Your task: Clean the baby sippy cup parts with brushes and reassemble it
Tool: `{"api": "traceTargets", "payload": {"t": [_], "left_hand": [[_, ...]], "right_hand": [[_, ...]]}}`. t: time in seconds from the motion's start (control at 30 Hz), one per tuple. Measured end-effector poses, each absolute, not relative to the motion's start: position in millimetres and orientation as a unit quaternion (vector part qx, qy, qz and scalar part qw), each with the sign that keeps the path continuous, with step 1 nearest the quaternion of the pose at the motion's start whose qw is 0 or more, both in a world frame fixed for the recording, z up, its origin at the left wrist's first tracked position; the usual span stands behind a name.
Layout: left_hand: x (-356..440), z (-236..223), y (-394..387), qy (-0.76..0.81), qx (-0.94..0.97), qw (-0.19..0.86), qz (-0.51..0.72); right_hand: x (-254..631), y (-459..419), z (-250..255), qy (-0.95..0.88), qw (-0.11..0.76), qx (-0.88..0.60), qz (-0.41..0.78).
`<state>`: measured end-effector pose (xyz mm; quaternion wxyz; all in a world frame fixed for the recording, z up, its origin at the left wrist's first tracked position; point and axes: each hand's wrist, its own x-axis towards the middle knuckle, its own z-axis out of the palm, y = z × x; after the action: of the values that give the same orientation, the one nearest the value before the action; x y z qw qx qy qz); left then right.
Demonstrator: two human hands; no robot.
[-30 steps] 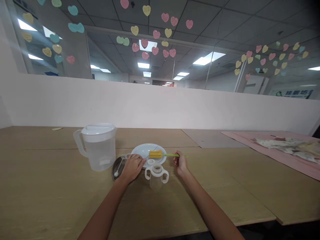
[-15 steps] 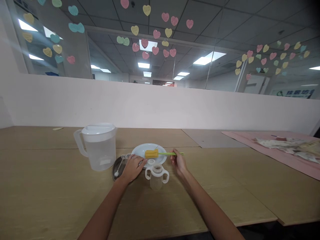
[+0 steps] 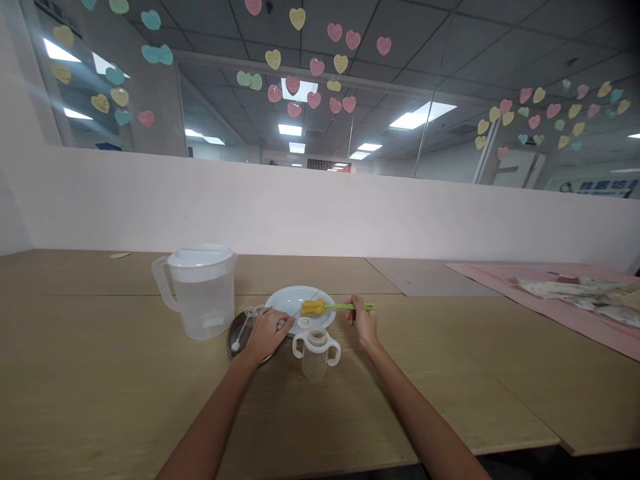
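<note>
My right hand [image 3: 363, 324] is closed around the green handle of a bottle brush [image 3: 314, 307]. Its yellow sponge head lies over a white plate [image 3: 299, 291]. My left hand [image 3: 269, 333] rests at the plate's left edge, fingers stretched out, partly over a dark round dish [image 3: 233, 333]. What lies under its fingertips is hard to make out. A white straw piece with a small weight [image 3: 242, 335] lies in the dish. Between my hands stands a clear two-handled bottle [image 3: 316, 357], upright and uncapped. Just behind its mouth is a small white ring-like part [image 3: 303, 323].
A lidded clear pitcher [image 3: 206, 293] stands left of the dish. On the right, a pink cloth [image 3: 480, 277] bears plastic-wrapped items [image 3: 555, 292]. A white wall [image 3: 300, 213] rises behind the wooden table [image 3: 125, 380], whose front edge shows at the lower right.
The brush has turned slightly in my right hand and shifted a little to the right. My left hand stays in place. The view has swung slightly.
</note>
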<state>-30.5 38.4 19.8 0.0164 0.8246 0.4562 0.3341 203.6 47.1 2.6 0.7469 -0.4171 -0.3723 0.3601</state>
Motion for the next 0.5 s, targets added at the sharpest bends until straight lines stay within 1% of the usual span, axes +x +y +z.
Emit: {"api": "traceTargets", "payload": {"t": [0.1,0.23,0.37,0.5], "left_hand": [[-30.4,20.6,37.1,0.471,0.807,0.019,0.356],[-30.7,20.6,36.1,0.470,0.799,0.039,0.374],[-31.4,17.5,39.3,0.451,0.801,0.048,0.391],[-32.0,15.7,43.2,0.447,0.778,0.064,0.437]], "right_hand": [[205.9,47.7,1.6,-0.352,0.762,-0.426,0.338],[205.5,47.3,2.4,-0.358,0.754,-0.426,0.349],[201.5,44.8,5.4,-0.367,0.741,-0.403,0.392],[198.4,42.2,7.9,-0.341,0.731,-0.385,0.448]]}}
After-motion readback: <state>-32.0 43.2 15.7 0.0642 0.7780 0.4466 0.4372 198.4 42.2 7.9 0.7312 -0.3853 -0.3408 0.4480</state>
